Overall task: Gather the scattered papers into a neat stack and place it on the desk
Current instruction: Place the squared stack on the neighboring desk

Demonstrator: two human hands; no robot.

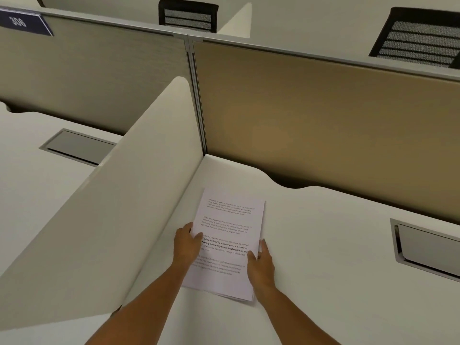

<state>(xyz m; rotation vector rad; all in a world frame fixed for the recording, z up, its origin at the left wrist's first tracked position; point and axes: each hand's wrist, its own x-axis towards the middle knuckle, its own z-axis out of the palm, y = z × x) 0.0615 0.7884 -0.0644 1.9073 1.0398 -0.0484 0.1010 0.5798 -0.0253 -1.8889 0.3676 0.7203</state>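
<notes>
The stack of papers (227, 242) lies on the counter (336, 245) between the hands: the left hand (186, 244) pinches its left edge, thumb on top, and the right hand (260, 261) pinches the right edge. Lower sheets peek out by the right wrist, so an uneven release or sideways drag could fan the stack askew.

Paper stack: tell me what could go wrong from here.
1. Lower sheets peek out at the near right corner of the paper stack; letting go now could leave it uneven.
2. The left hand and right hand grip only its side edges; squeezing inward might buckle the sheets.
3. It sits close to the divider panel; a push to the left could crumple the edge against it.
</notes>
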